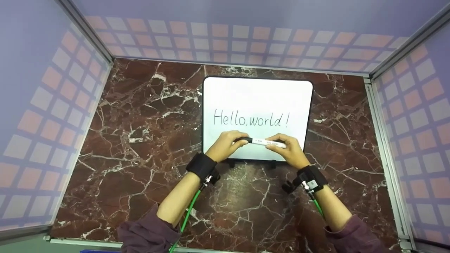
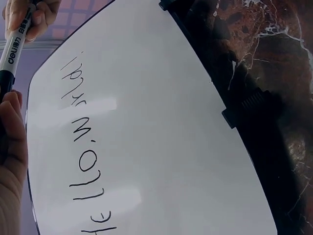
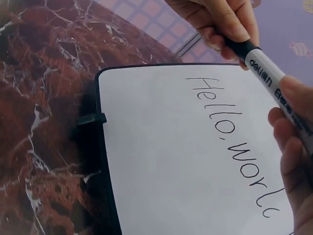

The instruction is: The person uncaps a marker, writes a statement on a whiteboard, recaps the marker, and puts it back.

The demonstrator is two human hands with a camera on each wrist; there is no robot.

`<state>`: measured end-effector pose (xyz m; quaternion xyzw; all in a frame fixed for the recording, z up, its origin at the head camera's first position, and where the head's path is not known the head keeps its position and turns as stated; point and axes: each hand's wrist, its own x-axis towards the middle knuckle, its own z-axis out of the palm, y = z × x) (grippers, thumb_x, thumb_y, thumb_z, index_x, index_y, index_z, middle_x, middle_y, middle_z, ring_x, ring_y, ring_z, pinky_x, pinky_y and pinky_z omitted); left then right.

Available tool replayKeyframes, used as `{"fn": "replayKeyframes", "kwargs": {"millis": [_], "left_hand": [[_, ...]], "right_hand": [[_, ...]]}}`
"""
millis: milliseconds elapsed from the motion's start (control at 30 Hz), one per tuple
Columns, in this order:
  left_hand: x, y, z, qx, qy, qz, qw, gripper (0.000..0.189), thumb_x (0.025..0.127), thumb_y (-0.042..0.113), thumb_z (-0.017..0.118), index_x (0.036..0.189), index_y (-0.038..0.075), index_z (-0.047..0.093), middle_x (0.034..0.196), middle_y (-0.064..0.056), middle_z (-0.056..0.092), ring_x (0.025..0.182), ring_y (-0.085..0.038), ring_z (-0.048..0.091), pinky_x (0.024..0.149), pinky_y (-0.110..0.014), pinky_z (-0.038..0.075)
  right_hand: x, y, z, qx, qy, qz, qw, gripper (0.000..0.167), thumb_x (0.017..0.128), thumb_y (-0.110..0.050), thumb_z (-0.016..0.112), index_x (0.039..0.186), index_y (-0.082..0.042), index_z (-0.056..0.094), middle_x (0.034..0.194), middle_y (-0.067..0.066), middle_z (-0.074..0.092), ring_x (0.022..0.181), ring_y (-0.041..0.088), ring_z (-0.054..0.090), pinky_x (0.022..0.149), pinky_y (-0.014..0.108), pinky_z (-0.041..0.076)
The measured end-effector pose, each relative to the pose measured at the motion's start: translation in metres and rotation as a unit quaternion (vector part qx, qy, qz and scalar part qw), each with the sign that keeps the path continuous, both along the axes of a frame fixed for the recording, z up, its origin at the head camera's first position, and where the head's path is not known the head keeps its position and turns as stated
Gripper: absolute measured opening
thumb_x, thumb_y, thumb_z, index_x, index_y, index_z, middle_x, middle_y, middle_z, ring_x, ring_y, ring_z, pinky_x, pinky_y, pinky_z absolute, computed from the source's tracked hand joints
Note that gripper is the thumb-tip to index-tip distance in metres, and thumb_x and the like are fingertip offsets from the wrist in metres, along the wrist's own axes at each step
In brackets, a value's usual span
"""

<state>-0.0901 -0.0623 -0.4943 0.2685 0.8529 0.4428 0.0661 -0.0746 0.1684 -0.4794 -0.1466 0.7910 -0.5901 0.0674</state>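
A white marker with a black cap is held level over the lower part of a whiteboard. My left hand pinches the black cap end between thumb and fingers. The white barrel's other end is gripped by my right hand. In the right wrist view the cap sits against the barrel, and "deli" is printed on the marker. Black handwriting on the board reads "Hello, world!". The left wrist view shows the marker at its left edge, with part of each hand.
The black-framed board is on a dark red marbled table, with black clips on its near edge. Checkered panels enclose the back and sides. Both wrists wear black straps, and green cables run back from them.
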Motion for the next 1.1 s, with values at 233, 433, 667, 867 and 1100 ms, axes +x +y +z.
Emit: {"fn": "replayKeyframes", "kwargs": {"millis": [233, 433, 667, 867, 1100], "left_hand": [[-0.003, 0.002, 0.002, -0.014, -0.009, 0.008, 0.9998, 0.028, 0.092, 0.024, 0.051, 0.108, 0.005, 0.065, 0.1, -0.01, 0.068, 0.083, -0.018, 0.06, 0.073, -0.031, 0.052], [-0.004, 0.003, 0.003, -0.016, -0.008, 0.023, 0.9996, 0.027, 0.093, 0.025, 0.051, 0.108, 0.007, 0.064, 0.098, -0.008, 0.067, 0.08, -0.016, 0.056, 0.07, -0.026, 0.047], [-0.004, 0.002, 0.004, -0.023, 0.006, 0.042, 0.9988, 0.032, 0.093, 0.025, 0.052, 0.118, 0.006, 0.06, 0.11, -0.01, 0.065, 0.094, -0.021, 0.06, 0.082, -0.033, 0.052], [-0.004, -0.005, 0.005, -0.03, 0.02, 0.066, 0.9971, 0.042, 0.093, 0.026, 0.052, 0.131, 0.009, 0.05, 0.123, -0.01, 0.059, 0.108, -0.022, 0.057, 0.096, -0.035, 0.048], [-0.009, -0.018, 0.006, -0.051, 0.057, 0.105, 0.9916, 0.044, 0.092, 0.025, 0.053, 0.134, 0.01, 0.047, 0.132, -0.01, 0.054, 0.124, -0.024, 0.049, 0.11, -0.037, 0.038]], "right_hand": [[0.0, 0.002, 0.007, 0.042, 0.085, 0.001, 0.9955, 0.016, 0.075, 0.002, 0.07, 0.091, 0.007, 0.069, 0.086, 0.021, 0.065, 0.072, 0.001, 0.052, 0.062, 0.011, 0.044], [0.0, 0.003, 0.01, 0.073, 0.109, 0.002, 0.9913, 0.018, 0.074, 0.004, 0.07, 0.092, 0.006, 0.07, 0.085, 0.019, 0.066, 0.076, 0.005, 0.056, 0.067, 0.012, 0.047], [0.0, 0.002, 0.014, 0.096, 0.106, -0.019, 0.9895, 0.018, 0.075, 0.002, 0.071, 0.093, 0.004, 0.07, 0.086, 0.019, 0.064, 0.079, 0.012, 0.054, 0.071, 0.013, 0.043], [-0.002, 0.009, 0.016, 0.102, 0.107, -0.061, 0.9872, 0.019, 0.074, -0.001, 0.072, 0.093, 0.004, 0.07, 0.086, 0.019, 0.064, 0.077, 0.007, 0.053, 0.069, 0.013, 0.042], [-0.005, 0.021, 0.02, 0.089, 0.139, -0.092, 0.982, 0.02, 0.074, 0.002, 0.071, 0.094, 0.005, 0.07, 0.084, 0.019, 0.065, 0.073, 0.0, 0.052, 0.067, 0.013, 0.043]]}}
